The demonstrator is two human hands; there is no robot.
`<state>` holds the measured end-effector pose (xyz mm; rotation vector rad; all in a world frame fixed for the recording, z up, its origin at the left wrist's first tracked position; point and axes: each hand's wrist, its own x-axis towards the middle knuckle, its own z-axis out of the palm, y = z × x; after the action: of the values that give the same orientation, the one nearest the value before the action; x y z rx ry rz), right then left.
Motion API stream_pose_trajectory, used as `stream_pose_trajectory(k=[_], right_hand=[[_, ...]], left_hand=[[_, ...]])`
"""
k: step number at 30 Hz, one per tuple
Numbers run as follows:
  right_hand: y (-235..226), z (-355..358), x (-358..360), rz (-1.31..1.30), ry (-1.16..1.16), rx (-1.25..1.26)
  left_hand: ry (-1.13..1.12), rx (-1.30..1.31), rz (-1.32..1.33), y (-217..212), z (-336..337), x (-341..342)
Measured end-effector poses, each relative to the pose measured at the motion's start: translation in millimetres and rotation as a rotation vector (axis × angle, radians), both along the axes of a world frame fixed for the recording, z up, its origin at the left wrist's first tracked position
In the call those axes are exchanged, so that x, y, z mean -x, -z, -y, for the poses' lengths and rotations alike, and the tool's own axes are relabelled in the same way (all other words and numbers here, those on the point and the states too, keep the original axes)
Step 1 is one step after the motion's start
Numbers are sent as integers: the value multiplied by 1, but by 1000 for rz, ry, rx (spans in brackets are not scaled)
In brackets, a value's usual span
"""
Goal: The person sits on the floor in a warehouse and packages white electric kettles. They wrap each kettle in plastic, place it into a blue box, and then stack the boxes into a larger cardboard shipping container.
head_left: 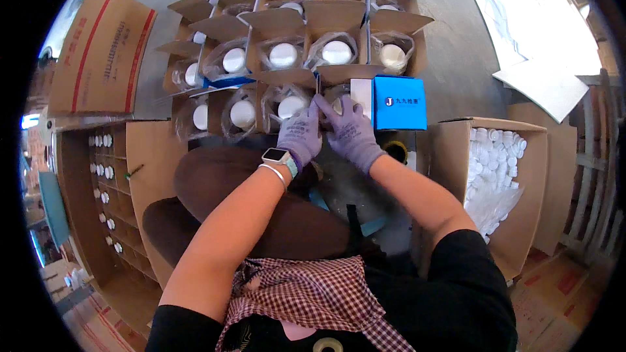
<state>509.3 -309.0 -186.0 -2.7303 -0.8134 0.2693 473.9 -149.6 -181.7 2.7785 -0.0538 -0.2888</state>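
Both my hands wear lavender gloves and meet at the front row of a divided cardboard box (274,24). My left hand (301,133) is closed beside a bagged white-capped bottle (291,107), its index finger against a cardboard divider. My right hand (353,129) bends its fingers over the neighbouring cell, where a pale round top (339,104) shows between them. What either hand grips is hidden. Just right of that hand stands a blue carton (400,103) with a white side panel. More white-capped bottles in clear plastic bags fill the other cells.
At right, an open carton (544,156) holds many white caps (492,163). A divided box (140,221) with white-topped pieces stands at left, below a closed carton (101,52). A tape roll (395,151) lies near my right forearm. White sheets (541,39) lie far right.
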Motion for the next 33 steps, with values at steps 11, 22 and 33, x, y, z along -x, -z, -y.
stream_pose_trajectory(k=[11,22,33], right_hand=[[1,8,-5,22,-108,53],[37,22,-12,124,-54,-40],[50,75,-35,-850,540,-1066]], left_hand=[[96,-430,-586,-4,-18,-4],[-94,23,184,-64,-5,-43],[292,162,-84,-20,22,-63]])
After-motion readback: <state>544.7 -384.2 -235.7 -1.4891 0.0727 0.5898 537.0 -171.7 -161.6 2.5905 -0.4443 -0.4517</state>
